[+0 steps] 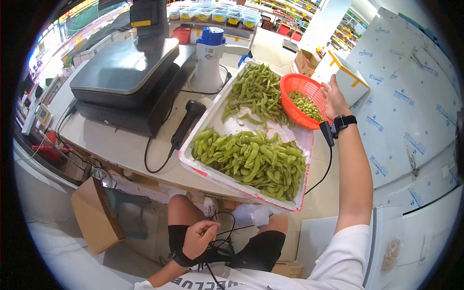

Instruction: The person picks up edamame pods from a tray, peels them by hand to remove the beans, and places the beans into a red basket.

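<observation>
My right hand point(333, 99) is at the right rim of an orange-red plastic basket point(295, 116), its fingers apart and pointing up. Green shelled beans point(305, 105) lie inside the basket, which rests tilted over the right side of a white foam tray point(232, 126). Two heaps of green pods fill the tray: a nearer heap point(251, 162) and a farther one point(258, 92). Low above my lap, my left hand point(199, 238) is closed with fingertips pinched together; what they hold, if anything, is too small to name.
A weighing scale point(123, 72) stands on the table point(125, 150) at the left. Beside the tray are a handheld scanner point(186, 123) and a white-blue megaphone point(209, 63). A white box point(340, 72) stands behind the basket. Cables cross the table and hang near my lap.
</observation>
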